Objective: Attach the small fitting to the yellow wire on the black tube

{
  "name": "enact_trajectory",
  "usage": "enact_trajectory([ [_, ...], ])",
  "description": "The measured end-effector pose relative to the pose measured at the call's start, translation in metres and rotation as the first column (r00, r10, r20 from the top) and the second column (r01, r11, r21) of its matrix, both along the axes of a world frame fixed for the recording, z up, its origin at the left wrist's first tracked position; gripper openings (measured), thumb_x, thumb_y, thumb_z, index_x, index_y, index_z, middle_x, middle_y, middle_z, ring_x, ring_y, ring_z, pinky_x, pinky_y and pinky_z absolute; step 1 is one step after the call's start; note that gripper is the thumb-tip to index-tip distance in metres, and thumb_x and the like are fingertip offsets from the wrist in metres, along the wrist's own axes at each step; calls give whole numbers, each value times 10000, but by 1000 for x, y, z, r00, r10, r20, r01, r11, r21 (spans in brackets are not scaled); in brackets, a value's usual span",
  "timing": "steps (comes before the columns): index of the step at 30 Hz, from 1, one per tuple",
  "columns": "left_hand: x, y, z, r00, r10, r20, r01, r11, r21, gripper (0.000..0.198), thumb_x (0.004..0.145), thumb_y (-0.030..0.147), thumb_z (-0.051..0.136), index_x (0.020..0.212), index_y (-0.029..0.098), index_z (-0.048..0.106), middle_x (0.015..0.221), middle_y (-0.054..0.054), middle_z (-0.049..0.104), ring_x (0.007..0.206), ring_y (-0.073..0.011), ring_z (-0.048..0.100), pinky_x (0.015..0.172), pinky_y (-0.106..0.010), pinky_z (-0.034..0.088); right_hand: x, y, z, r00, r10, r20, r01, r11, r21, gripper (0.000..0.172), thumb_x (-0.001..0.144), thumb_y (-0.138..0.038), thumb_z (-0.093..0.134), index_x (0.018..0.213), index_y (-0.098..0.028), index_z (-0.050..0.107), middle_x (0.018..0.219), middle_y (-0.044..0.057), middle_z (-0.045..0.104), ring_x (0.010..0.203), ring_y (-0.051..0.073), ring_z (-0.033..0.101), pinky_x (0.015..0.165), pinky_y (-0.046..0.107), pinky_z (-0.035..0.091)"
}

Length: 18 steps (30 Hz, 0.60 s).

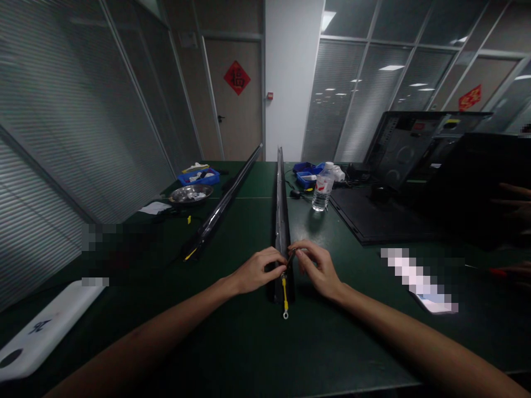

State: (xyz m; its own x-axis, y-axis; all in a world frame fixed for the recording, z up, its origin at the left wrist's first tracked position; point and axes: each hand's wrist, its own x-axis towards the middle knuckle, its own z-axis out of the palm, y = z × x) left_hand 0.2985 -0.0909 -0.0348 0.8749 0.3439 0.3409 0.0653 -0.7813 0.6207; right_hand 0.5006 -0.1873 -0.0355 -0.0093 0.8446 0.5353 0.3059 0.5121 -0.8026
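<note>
A long dark strip [281,215] with a raised channel runs away from me down the middle of the green table. At its near end, a short yellow wire [285,293] with a metal ring terminal [286,315] hangs toward me. My left hand [261,270] is closed at the strip's left side, thumb and forefinger together near the wire's upper end. On the other side, my right hand [316,268] pinches a small, dark, thin piece [292,256] that I cannot identify. What lies between the left fingertips is hidden.
A second long strip [226,202] lies at left, past it a metal bowl [191,193] and blue tray [199,177]. A water bottle [323,188] stands right of the middle strip. Further right are a large black panel [385,215] and another person's hand [516,202].
</note>
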Motion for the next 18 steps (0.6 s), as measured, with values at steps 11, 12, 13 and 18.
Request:
enact_trajectory([
  [11,0,-1,1,1000,-6,-1,6,1000,-4,174,1021,272,527,1070,185,670,1099,-65,683,1084,-213,607,1010,-373,473,0,0,0,1000,-8,9,8,1000,-5,254,1033,-384,522,1143,-205,664,873,34,633,569,117,561,533,250,469],
  [12,0,-1,1,1000,-6,1,6,1000,-4,170,1019,275,533,1070,186,669,1099,-65,683,1084,-213,607,1009,-371,474,0,0,0,1000,-4,7,4,1000,-3,256,1034,-386,518,1133,-204,667,889,40,633,578,119,565,536,251,474],
  [13,0,-1,1,1000,-6,2,6,1000,-3,166,1015,278,541,1070,187,669,1099,-64,683,1085,-214,606,1006,-368,475,0,0,1,1000,1,3,-1,1000,-2,257,1036,-387,513,1122,-203,670,904,45,633,586,121,568,540,253,479],
  [18,0,-1,2,1000,-6,2,6,1000,2,165,1012,270,548,1079,185,672,1090,-63,682,1081,-212,607,988,-352,481,0,0,1,1000,21,-4,-21,1000,-5,238,1037,-370,512,1102,-206,672,930,45,636,593,117,567,540,246,469],
])
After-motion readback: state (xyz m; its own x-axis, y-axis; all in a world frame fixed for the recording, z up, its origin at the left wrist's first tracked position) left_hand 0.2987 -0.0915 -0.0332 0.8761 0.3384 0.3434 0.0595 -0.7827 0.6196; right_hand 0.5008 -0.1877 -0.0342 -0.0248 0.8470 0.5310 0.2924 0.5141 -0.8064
